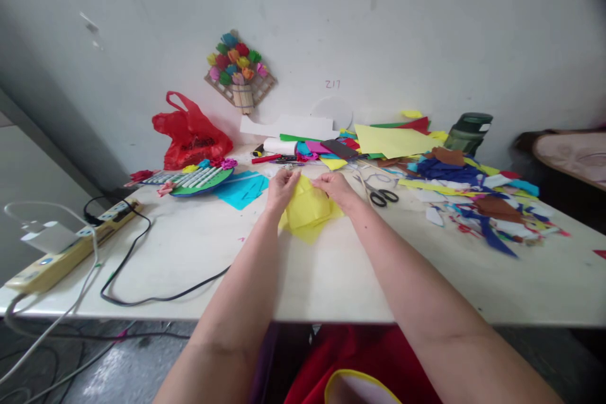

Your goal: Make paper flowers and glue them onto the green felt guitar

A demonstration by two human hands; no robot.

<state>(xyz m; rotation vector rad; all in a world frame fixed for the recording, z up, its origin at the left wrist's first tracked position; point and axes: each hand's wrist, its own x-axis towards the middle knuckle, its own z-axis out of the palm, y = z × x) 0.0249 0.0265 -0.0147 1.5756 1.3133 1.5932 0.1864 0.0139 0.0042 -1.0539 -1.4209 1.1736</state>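
at the far left of a pale, smooth worktop [189,271], a blocky white charger [50,238] is plugged into a long beige power strip [71,259]. farther back, a glossy red plastic bag [189,139] is slumped near the wall [402,25], its handle loop raised; its contents cannot be made out. in front of it, a rounded green board [199,190] is topped with ridged, pale rolls [201,177] and crumpled blooms [165,189]. on the wall, a vase [243,100] of thin sticks is filled with multicoloured, tulip-shaped flowers [233,55]. a flat blue sheet [242,190] is spread beside the board. at centre, a thin, creased yellow sheet [308,209] is held between two bare hands, its upper left edge pinched by the fingers of the left hand [284,185], its upper right edge by those of the right hand [336,189]; whether the worktop is touched by it cannot be told. to the right, black-handled scissors [391,195] are seen lying near the right hand. a translucent green bottle [466,137] is capped by a dark lid [476,118], and ragged, multicoloured scraps [499,208] are heaped in front.
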